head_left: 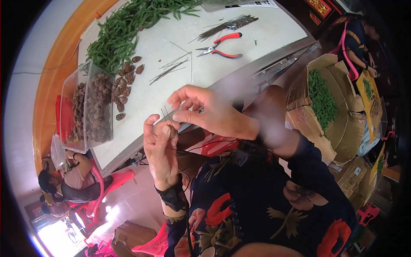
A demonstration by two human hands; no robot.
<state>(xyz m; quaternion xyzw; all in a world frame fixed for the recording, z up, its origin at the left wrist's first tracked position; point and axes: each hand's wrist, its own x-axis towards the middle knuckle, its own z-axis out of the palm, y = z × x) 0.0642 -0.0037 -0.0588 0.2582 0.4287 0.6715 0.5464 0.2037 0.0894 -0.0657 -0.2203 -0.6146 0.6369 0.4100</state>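
My left hand pinches a small brown pine cone between thumb and fingers, just off the table's near edge. Two thin dark wires stick up from beside the cone. Close to these wires is my right hand, its thumb and bent fingers apart with nothing seen between them. On the white table beyond lie several loose wires and pliers with red and black handles.
Loose pine cones lie beside a clear plastic bin full of more cones. Green artificial sprigs are heaped at the back left. A wire bundle lies behind the pliers. At right stands a cardboard box holding greenery; other people sit nearby.
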